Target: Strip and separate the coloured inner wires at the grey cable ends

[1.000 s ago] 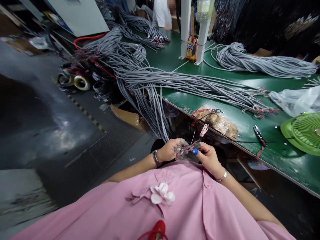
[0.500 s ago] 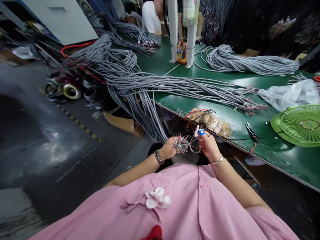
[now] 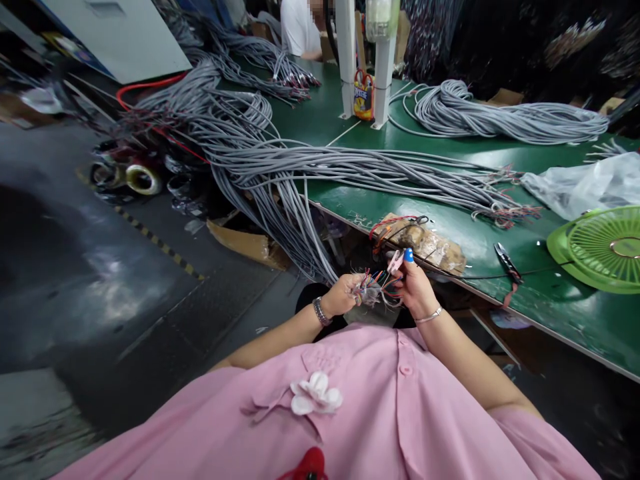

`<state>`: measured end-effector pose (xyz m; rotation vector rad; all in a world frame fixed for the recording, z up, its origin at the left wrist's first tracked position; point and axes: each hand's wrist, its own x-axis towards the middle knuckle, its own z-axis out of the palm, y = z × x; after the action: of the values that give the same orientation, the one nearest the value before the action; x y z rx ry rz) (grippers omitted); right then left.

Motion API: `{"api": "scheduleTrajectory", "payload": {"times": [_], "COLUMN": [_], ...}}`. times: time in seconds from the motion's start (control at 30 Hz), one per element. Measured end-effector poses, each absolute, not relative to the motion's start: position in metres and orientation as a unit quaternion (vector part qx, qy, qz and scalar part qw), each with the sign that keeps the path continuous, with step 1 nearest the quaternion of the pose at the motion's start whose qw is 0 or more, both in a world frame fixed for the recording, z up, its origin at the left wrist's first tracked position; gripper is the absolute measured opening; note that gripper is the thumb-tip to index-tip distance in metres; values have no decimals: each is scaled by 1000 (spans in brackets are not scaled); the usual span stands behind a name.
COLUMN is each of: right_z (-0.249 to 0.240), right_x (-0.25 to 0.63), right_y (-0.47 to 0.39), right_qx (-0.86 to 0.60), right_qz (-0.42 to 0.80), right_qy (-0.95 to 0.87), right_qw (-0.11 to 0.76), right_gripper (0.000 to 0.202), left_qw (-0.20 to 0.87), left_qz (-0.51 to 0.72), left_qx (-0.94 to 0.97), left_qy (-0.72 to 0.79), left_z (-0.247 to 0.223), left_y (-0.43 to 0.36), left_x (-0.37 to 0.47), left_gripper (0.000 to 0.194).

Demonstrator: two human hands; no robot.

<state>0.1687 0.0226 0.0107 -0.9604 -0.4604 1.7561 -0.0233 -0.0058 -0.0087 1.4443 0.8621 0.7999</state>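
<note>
My left hand [image 3: 345, 295] is closed around the stripped ends of a bunch of grey cables, in front of my lap. Thin coloured wires [image 3: 381, 280] fan out from it toward my right hand [image 3: 416, 288]. That hand is closed on some of these wires, its thumb pointing up under a blue cover [image 3: 409, 255] with white spots. Beside the thumb is a small pink piece [image 3: 395, 261]; whether it is held or worn on a finger I cannot tell. Grey cables [image 3: 300, 230] hang from the bench down to my left hand.
Grey cable bundles [image 3: 370, 167] lie across the green bench [image 3: 560, 320]. Cutters [image 3: 507, 261], a green fan [image 3: 600, 253], a plastic bag [image 3: 585, 187] and a taped cardboard piece [image 3: 425, 243] sit at the right. White posts [image 3: 383, 80] rise behind; a person in white [image 3: 300, 30] is beyond.
My right thumb has lifted more upright, and the pink piece stands out more clearly beside it. My left hand stays on the cable ends, and the view has shifted slightly.
</note>
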Motion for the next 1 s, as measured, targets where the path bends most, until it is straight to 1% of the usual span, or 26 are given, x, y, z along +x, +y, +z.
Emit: {"api": "scheduleTrajectory", "payload": {"times": [0.1, 0.2, 0.27, 0.37, 0.43, 0.47, 0.57, 0.63, 0.67, 0.7, 0.8, 0.83, 0.9, 1.0], "right_z": [7, 1, -5, -13, -14, -12, -1, 8, 12, 15, 20, 20, 21, 26], "right_x": [169, 172, 176, 187, 195, 197, 198, 191, 186, 181, 168, 167, 167, 173], "right_y": [20, 16, 10, -3, -14, -19, -32, -37, -39, -40, -41, -41, -41, -38], "right_qx": [-381, -362, -356, -361, -351, -336, -290, -297, -315, -339, -400, -410, -407, -377], "right_qz": [742, 769, 780, 776, 775, 779, 783, 752, 724, 691, 582, 549, 505, 488], "right_qy": [-186, -191, -200, -226, -276, -311, -423, -494, -523, -546, -597, -614, -651, -687], "right_qw": [519, 491, 474, 466, 448, 429, 351, 321, 320, 330, 380, 392, 395, 383], "right_gripper": [48, 54, 53, 40, 30, 34, 64, 70, 68, 61, 25, 17, 10, 11], "left_qw": [578, 562, 568, 594, 587, 573, 528, 504, 493, 483, 462, 469, 526, 662], "left_qz": [347, 352, 350, 353, 360, 363, 388, 408, 415, 419, 413, 401, 356, 240], "left_qx": [638, 655, 659, 641, 634, 634, 636, 642, 647, 654, 668, 668, 661, 637], "left_qy": [371, 363, 347, 334, 354, 370, 408, 409, 407, 405, 412, 416, 400, 314], "left_z": [-3, 0, -1, -5, -8, -9, -9, -7, -5, -4, 2, 3, 7, 14], "left_y": [-7, -10, -15, -24, -30, -33, -38, -40, -41, -42, -41, -40, -35, -24], "left_x": [-27, -31, -34, -39, -44, -46, -49, -47, -45, -43, -40, -40, -45, -54], "left_gripper": [33, 36, 39, 44, 44, 43, 38, 35, 33, 33, 34, 35, 40, 50]}}
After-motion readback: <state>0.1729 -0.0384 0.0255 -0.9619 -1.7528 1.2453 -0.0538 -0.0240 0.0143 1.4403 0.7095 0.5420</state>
